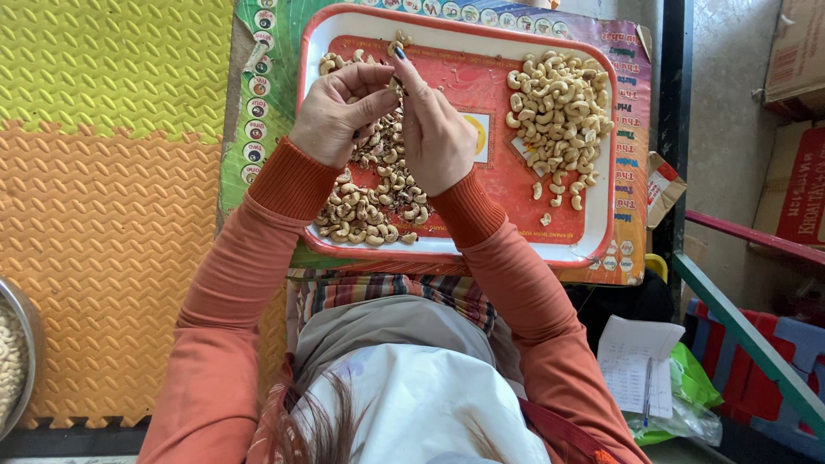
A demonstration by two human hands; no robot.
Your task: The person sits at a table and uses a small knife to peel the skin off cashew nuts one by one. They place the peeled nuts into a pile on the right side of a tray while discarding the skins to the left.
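Brownish cashews [369, 193] lie beneath both hands [387, 116].

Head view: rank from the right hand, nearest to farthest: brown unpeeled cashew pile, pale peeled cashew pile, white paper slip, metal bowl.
1. Brown unpeeled cashew pile: directly under the right hand, left part of the red tray.
2. Pale peeled cashew pile: tray's right side.
3. White paper slip: lower right, off the tray.
4. Metal bowl: far left edge.

The tray [593, 232] is red with a white rim. Pale cream cashews [559, 107] lie at one side, browner speckled ones [369, 202] at the other. Sleeves [258, 249] are orange. The mat [103, 215] is orange and yellow-green, with a zigzag pattern.
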